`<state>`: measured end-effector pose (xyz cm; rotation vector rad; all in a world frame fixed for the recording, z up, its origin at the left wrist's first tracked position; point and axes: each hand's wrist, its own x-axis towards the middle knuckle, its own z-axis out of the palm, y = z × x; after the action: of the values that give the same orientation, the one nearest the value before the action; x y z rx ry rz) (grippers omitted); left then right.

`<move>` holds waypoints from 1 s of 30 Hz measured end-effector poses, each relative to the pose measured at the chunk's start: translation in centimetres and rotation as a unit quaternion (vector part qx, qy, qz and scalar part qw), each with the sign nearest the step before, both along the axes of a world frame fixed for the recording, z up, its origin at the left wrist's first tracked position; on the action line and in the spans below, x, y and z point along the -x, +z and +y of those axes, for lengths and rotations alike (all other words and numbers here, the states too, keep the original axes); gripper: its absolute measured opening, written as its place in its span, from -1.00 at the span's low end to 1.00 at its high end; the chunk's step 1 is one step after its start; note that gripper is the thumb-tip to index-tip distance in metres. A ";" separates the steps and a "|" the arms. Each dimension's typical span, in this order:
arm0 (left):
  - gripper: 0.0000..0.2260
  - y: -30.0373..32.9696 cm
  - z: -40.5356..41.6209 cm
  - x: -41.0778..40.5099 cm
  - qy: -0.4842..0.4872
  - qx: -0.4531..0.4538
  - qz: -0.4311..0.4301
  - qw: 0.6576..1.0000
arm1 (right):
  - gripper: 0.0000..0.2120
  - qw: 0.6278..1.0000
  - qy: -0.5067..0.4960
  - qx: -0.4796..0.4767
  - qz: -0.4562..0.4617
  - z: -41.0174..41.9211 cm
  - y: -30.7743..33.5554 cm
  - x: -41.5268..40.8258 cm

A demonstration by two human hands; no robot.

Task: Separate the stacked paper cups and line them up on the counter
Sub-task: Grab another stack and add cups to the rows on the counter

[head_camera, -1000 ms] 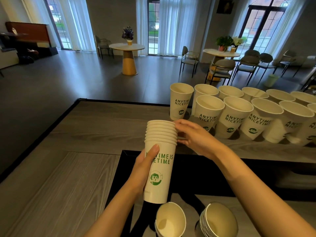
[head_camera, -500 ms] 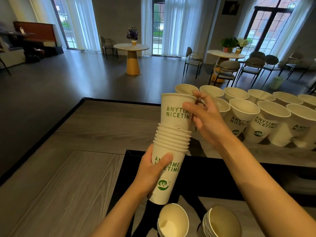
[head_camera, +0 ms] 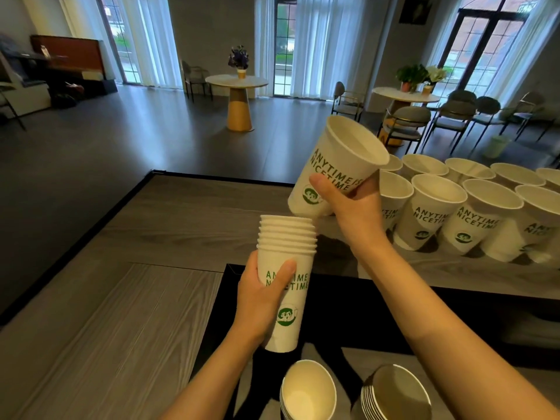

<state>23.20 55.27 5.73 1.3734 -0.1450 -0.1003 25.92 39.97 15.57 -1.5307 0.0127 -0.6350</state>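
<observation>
Standing out at centre, a stack of paper cups (head_camera: 285, 286) is gripped by the left hand (head_camera: 260, 301) above the counter (head_camera: 157, 237). At 1 o'clock, a single cup (head_camera: 336, 168) is held tilted in the right hand (head_camera: 351, 201). At 3 o'clock, lined-up cups (head_camera: 472, 213) are crowded together; two spare stacks (head_camera: 309, 392) are seen at 6 o'clock.

Round pedestal table (head_camera: 237, 83) with a flower vase (head_camera: 241, 73), grey chairs (head_camera: 407, 116), white curtains (head_camera: 315, 47) over tall windows.

The grey wood-grain worktop (head_camera: 169, 225) carries two rows of upright separated paper cups (head_camera: 472, 216) along its right side.
</observation>
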 end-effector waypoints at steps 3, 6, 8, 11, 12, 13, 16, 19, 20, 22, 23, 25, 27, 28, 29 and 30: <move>-0.45 0.2 0.3 -0.3 0.033 0.040 0.016 0.999 | -0.16 0.997 -0.056 0.048 0.025 -0.3 -1.9 -1.1; -0.53 0.6 0.5 -0.3 0.051 0.068 0.025 0.996 | -0.24 0.992 -0.056 0.082 0.072 -0.5 -4.5 -1.7; -0.53 0.6 0.3 -0.3 0.046 0.073 0.031 0.996 | -0.26 0.991 -0.058 0.078 0.088 -0.7 -6.2 -2.1; -0.53 0.6 0.3 -0.3 0.037 0.074 0.035 0.996 | -0.24 0.993 -0.045 0.057 0.098 -1.1 -7.8 -2.6; -0.51 0.5 0.3 -0.3 0.035 0.074 0.035 0.996 | -0.22 0.992 -0.041 0.055 0.102 -1.3 -8.2 -2.7; -0.48 0.5 0.3 -0.3 0.032 0.075 0.035 0.996 | -0.19 0.991 -0.039 0.060 0.109 -1.3 -8.5 -2.8; -0.38 0.4 0.3 -0.2 0.030 0.077 0.034 0.996 | 0.00 0.987 -0.049 0.084 0.128 -1.2 -9.4 -2.8; -0.43 0.3 0.3 -0.3 0.024 0.078 0.034 0.996 | 0.08 0.972 -0.094 0.148 0.157 -0.9 -10.1 -3.0; -0.46 0.3 0.3 -0.3 0.025 0.079 0.035 0.996 | 0.06 0.968 -0.108 0.157 0.164 -1.0 -10.3 -3.3; -0.45 0.2 0.3 -0.3 0.023 0.077 0.036 0.996 | 0.01 0.967 -0.128 0.141 0.168 -1.1 -10.4 -3.6; -0.45 0.2 0.3 -0.3 0.021 0.076 0.037 0.996 | 0.00 0.968 -0.134 0.127 0.168 -1.2 -10.4 -3.8; -0.49 0.2 0.3 -0.4 0.017 0.077 0.038 0.996 | -0.03 0.971 -0.133 0.108 0.169 -1.4 -10.6 -4.0; -0.51 0.2 0.4 -0.4 0.014 0.078 0.037 0.996 | -0.08 0.971 -0.136 0.095 0.174 -1.5 -10.7 -4.0; -0.51 0.2 0.4 -0.4 0.013 0.077 0.037 0.996 | -0.11 0.971 -0.139 0.094 0.173 -1.5 -10.7 -4.1; -0.51 0.3 0.4 -0.4 0.012 0.077 0.037 0.996 | -0.15 0.971 -0.142 0.093 0.171 -1.5 -10.7 -4.1; -0.51 0.3 0.3 -0.3 0.012 0.078 0.038 0.996 | -0.19 0.971 -0.145 0.093 0.167 -1.6 -10.8 -4.1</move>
<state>23.53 55.61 6.05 1.2130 -0.0714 -0.1196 30.06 38.36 4.80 -1.8210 0.4505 -0.6130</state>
